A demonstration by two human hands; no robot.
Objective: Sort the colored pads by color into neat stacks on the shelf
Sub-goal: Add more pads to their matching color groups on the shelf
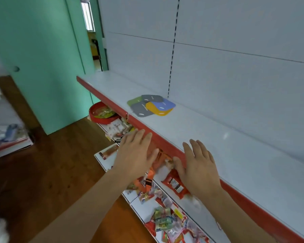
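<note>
Left hand (135,153) flat, palm down, fingers spread loosely and holding nothing; it hovers in front of the shelf's red front edge (165,144), fingertips reaching about to that edge. Right hand (198,165) likewise flat and empty, fingers slightly apart, its fingertips over the front of the white shelf (235,155) and its thumb against or just before the red strip; contact cannot be told. The two hands sit side by side, apart from each other. Farther along the same shelf, to the left and well beyond both hands, lies the loose pile of colored pads, unsorted and overlapping: a grey pad (140,110) at the front, a yellow pad (156,108) partly over it, a blue pad (167,103) behind the yellow one, a second grey pad (152,98) at the back, and a green pad (133,101) showing at the left under the others. Below the shelf, a lower tier carries scattered snack packets (165,220) and a red bowl (102,114) with packets inside. Wooden floor (51,169) left of the unit; green wall (42,50) beyond.
</note>
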